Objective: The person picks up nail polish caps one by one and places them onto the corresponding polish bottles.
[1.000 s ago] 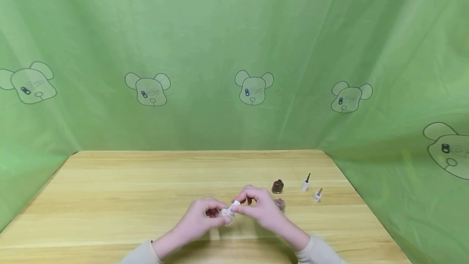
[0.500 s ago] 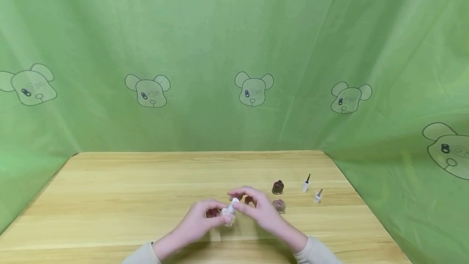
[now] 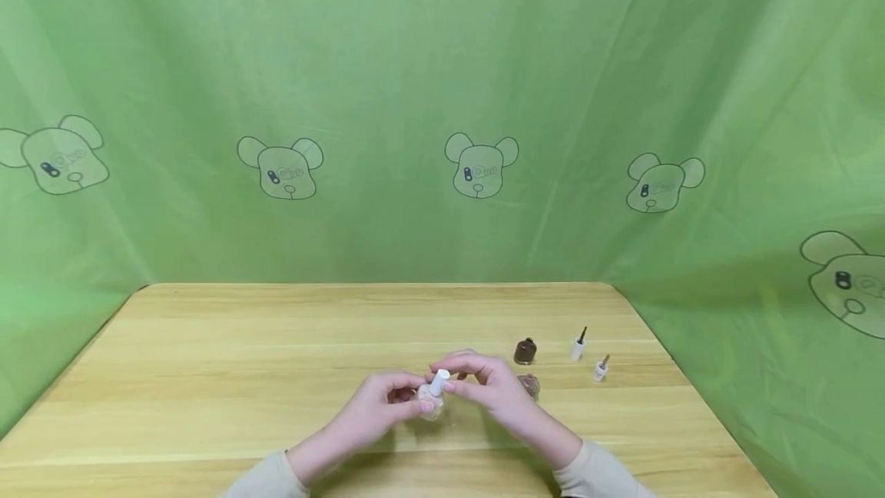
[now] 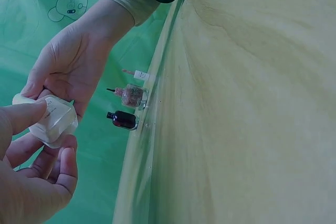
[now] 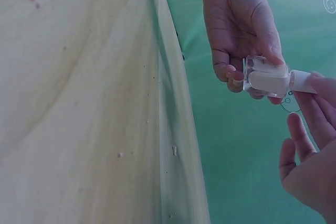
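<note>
My left hand [image 3: 373, 410] holds a small clear nail polish bottle [image 5: 266, 82] with pale, whitish polish, thumb on one side and fingers on the other. It is raised above the table and tilted in the head view. A white cap [image 3: 440, 381] sits on the bottle's neck. My right hand [image 3: 496, 392] pinches this cap between thumb and forefinger, as the right wrist view shows, with its other fingers loosely bent. In the left wrist view, the fingers of both hands meet around the bottle [image 4: 56, 124], and the cap is mostly hidden.
Behind my right hand stand an uncapped dark brown polish bottle [image 3: 525, 352] and a pinkish one [image 3: 530, 385], partly covered by that hand. Two white caps, one with a dark brush [image 3: 581, 335] and one with a pinkish brush [image 3: 604, 362], stand brush-up farther right. Green curtain surrounds the wooden table [image 3: 242, 352].
The right hand's fingers have shifted around the white cap, which now shows more fully and stands more upright. The left hand keeps hold of the bottle, nearly in place.
</note>
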Motion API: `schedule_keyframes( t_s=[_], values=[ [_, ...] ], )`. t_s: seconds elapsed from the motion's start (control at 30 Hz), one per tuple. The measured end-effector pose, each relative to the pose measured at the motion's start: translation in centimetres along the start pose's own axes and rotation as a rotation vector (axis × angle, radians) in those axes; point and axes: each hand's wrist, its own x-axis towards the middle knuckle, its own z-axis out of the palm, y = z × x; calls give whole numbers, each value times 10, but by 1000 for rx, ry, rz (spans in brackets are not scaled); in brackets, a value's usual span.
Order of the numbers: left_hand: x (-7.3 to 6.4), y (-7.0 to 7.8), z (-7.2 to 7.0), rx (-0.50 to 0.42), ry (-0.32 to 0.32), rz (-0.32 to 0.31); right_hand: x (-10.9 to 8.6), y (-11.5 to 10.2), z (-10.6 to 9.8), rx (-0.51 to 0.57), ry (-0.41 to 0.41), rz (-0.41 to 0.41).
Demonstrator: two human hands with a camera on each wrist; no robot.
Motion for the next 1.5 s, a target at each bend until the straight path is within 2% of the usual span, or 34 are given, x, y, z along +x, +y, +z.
schedule_keyframes(
  t_s=[0.23, 0.53, 0.6, 0.7, 0.87, 1.0, 1.3, 1.5],
  values=[
    [-2, 1, 1, 24, -5, 29, 0, 4, 4, -17, 84, -32],
    [-4, 2, 4, 48, 29, 32, -4, 1, 14, 58, 170, 27],
    [-4, 2, 4, 49, 35, 35, -4, -1, 15, 67, 162, 46],
    [-4, 1, 4, 43, 42, 32, -4, -2, 13, 82, 104, 52],
    [-3, 0, 4, 25, 43, 37, -3, -1, 10, 139, -32, 6],
    [-3, 1, 4, 6, 38, 40, -3, -1, 8, 181, -77, -3],
    [-2, 2, 4, 5, 29, 29, -2, 1, 7, 273, -92, 33],
    [-3, 1, 5, 4, 28, 28, -3, -1, 8, 212, -8, 72]
  ],
)
